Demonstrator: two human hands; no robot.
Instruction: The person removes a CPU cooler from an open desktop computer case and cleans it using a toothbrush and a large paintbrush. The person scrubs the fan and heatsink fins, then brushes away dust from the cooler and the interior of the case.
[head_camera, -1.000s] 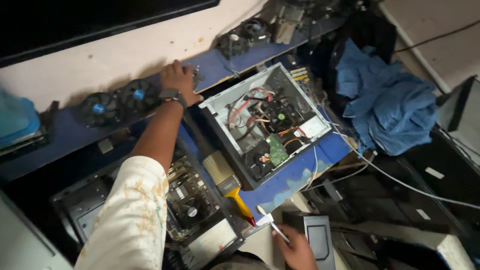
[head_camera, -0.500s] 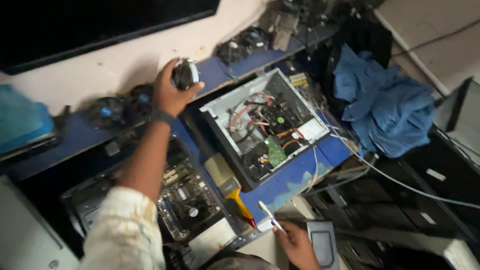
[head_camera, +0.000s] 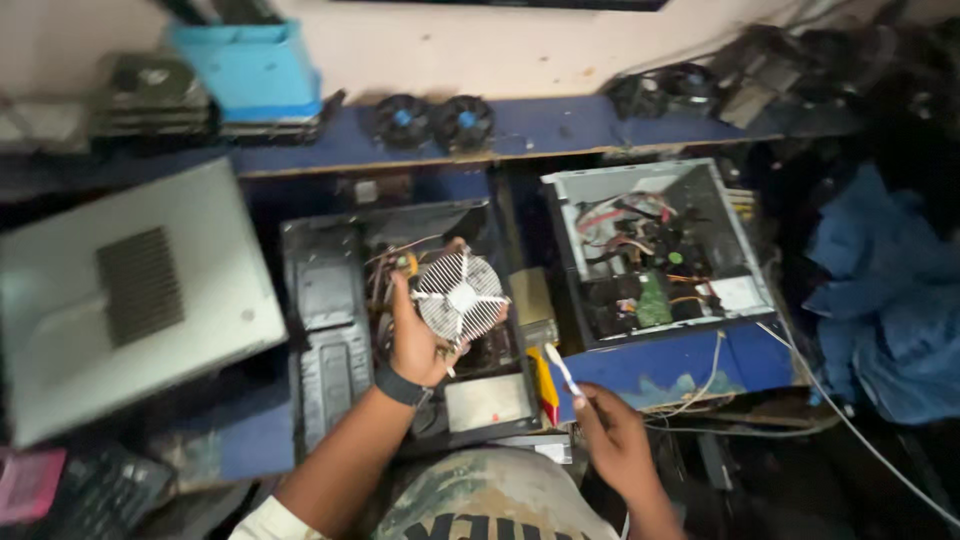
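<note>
Fingers of the right hand (head_camera: 608, 432) pinch a thin white stick (head_camera: 560, 368); up and left of it, the left hand (head_camera: 418, 338) grips a round finned metal heatsink (head_camera: 460, 297) over an open dark computer case (head_camera: 330, 320), beyond which two small black fans (head_camera: 433, 120) sit on a blue shelf (head_camera: 560, 128)

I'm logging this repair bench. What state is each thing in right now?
Left hand: grip closed on the heatsink.
Heatsink: held, fins facing up.
Right hand: grip closed on the white brush.
Left computer case: lying open.
Right computer case: open, cables showing.
</note>
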